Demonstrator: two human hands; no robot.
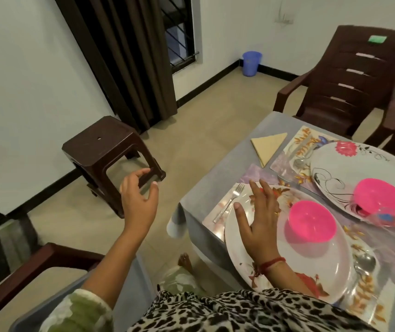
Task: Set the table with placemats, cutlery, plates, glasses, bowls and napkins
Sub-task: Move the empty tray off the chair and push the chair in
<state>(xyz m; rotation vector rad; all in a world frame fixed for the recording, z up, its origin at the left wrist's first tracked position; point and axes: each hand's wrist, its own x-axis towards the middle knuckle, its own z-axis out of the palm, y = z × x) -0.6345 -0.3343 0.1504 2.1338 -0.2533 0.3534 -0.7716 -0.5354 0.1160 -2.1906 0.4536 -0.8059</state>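
Nearest, right hand [258, 219] lay flat, fingers spread, over near plate [311, 264]; pink bowl [310, 221] just right of it, fork [230, 202] just left of its fingertips. Off-table, left hand [139, 197] hung empty, loosely curled. Beyond right fingertips lay folded napkin [268, 146].

Home dining room, laid table [198, 188], plastic chair [349, 75], curtained window [179, 32]
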